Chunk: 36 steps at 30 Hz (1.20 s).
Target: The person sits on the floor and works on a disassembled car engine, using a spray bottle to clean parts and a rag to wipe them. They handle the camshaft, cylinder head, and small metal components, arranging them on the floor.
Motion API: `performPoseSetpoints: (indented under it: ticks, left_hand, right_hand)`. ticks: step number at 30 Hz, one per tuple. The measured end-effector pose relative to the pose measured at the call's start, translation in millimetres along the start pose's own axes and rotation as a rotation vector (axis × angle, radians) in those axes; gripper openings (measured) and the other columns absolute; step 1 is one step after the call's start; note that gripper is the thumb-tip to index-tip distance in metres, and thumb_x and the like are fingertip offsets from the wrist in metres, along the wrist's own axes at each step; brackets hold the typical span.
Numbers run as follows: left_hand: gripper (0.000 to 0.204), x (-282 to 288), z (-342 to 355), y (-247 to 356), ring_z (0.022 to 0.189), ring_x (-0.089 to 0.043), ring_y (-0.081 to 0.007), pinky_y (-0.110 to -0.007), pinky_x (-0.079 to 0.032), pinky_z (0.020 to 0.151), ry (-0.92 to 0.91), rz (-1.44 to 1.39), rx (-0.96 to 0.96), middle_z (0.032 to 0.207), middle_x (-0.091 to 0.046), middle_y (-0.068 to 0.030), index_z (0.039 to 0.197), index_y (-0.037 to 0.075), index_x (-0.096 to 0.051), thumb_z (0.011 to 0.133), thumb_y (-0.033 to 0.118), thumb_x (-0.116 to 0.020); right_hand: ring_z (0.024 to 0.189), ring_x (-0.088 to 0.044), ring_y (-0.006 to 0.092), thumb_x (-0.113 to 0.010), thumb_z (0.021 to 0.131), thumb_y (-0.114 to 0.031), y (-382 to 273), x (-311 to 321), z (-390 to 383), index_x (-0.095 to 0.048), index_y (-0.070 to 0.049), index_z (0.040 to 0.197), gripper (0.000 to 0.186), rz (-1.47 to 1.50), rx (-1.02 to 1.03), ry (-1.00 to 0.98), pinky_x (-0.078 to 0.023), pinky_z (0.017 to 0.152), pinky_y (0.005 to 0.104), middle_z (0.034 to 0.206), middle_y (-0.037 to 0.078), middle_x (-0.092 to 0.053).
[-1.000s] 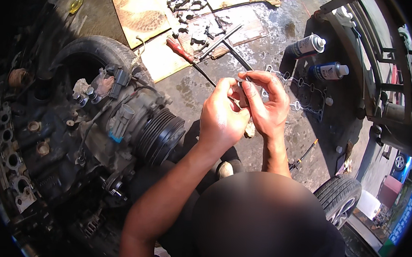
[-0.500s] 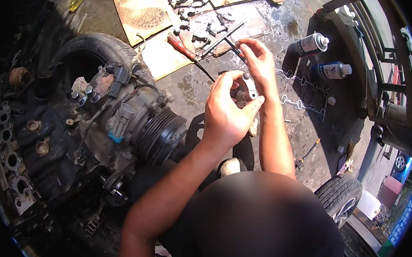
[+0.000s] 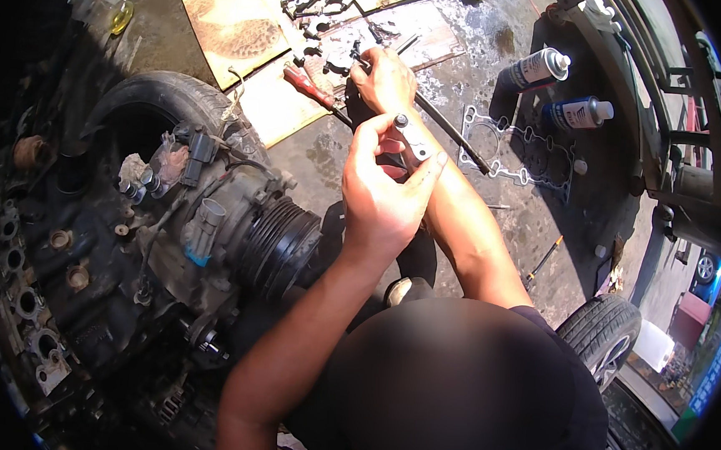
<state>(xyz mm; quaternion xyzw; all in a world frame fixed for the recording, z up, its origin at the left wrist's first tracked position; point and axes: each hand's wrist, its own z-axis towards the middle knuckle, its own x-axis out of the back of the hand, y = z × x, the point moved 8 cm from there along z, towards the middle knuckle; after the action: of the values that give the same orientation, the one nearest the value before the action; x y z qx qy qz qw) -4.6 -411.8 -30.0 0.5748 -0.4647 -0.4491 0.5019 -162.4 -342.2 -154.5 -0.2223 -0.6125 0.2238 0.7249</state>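
My left hand (image 3: 380, 180) is closed on a small metal bearing cap (image 3: 416, 144), pinched between thumb and fingers; a round bolt end or stud shows at its top. Beyond it, my right hand (image 3: 385, 83) reaches over the parts with its fingers wrapped round a long dark bar (image 3: 457, 140). The bar slants down to the right past my right forearm. Close to the right hand lie a red-handled screwdriver (image 3: 310, 86) and several dark metal caps (image 3: 316, 29) on a board.
A dirty engine (image 3: 100, 249) with a ribbed pulley (image 3: 280, 240) fills the left, beside a tyre (image 3: 164, 98). A flat gasket (image 3: 517, 144), two spray cans (image 3: 538, 70) and a metal frame (image 3: 679, 97) are at the right. A wheel (image 3: 602, 338) stands at lower right.
My right hand has moved left and away from me, turned over, and now grips the long bar, which has swung across. My left hand keeps the cap and has shifted slightly left.
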Motion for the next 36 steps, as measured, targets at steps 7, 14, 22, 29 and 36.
performPoseSetpoints:
  ticks: [7,14,22,29,36]
  left_hand:
    - [0.051,-6.1,1.0,-6.6,0.097,-0.057,-0.0116,-0.023,-0.056,0.077,-0.02,-0.082,0.05,0.108,-0.059,-0.0091,0.124,-0.006,-0.049,0.083,0.0,-0.079]
    - [0.052,7.7,-1.0,-10.0,0.089,-0.056,-0.0152,-0.03,-0.051,0.078,0.105,-0.027,-0.013,0.097,-0.059,-0.0077,0.119,-0.004,-0.051,0.077,0.002,-0.081]
    - [0.053,9.4,0.2,-1.9,0.085,-0.056,-0.0177,-0.035,-0.048,0.079,0.13,0.036,-0.047,0.091,-0.061,-0.0067,0.116,-0.002,-0.052,0.072,0.0,-0.081]
    - [0.048,18.9,0.7,-4.2,0.084,-0.056,-0.0197,-0.034,-0.048,0.081,0.177,0.183,-0.16,0.09,-0.062,-0.0075,0.112,0.0,-0.054,0.072,0.003,-0.082]
    - [0.052,16.0,1.7,-4.4,0.086,-0.056,-0.0194,-0.035,-0.047,0.08,0.155,0.121,-0.104,0.091,-0.061,-0.0072,0.113,0.0,-0.053,0.07,0.002,-0.082]
  right_hand:
    - [0.102,-0.066,0.0321,-0.07,0.085,-0.029,-6.7,-19.8,6.3,-0.072,-0.009,0.097,0.024,-0.23,0.122,-0.129,-0.05,0.088,0.046,0.104,0.016,-0.068]
    - [0.087,-0.068,0.014,-0.07,0.094,-0.011,-12.1,86.5,-30.4,-0.068,0.002,0.11,0.021,0.979,-0.134,-0.056,-0.053,0.076,0.0258,0.097,0.01,-0.074]
    - [0.091,-0.068,0.0148,-0.072,0.089,0.002,-45.8,184.4,-102.9,-0.068,0.005,0.11,0.022,1.032,0.009,-0.038,-0.054,0.08,0.0264,0.102,0.011,-0.071]
    - [0.086,-0.068,0.0133,-0.077,0.085,-0.001,-72.6,181.6,-111.2,-0.072,0.003,0.101,0.017,0.641,0.23,-0.075,-0.055,0.075,0.027,0.094,0.01,-0.073]
    - [0.092,-0.068,0.0152,-0.072,0.089,0.002,-43.1,176.5,-107.8,-0.068,0.005,0.108,0.02,0.9,-0.063,-0.009,-0.055,0.083,0.0271,0.101,0.011,-0.071]
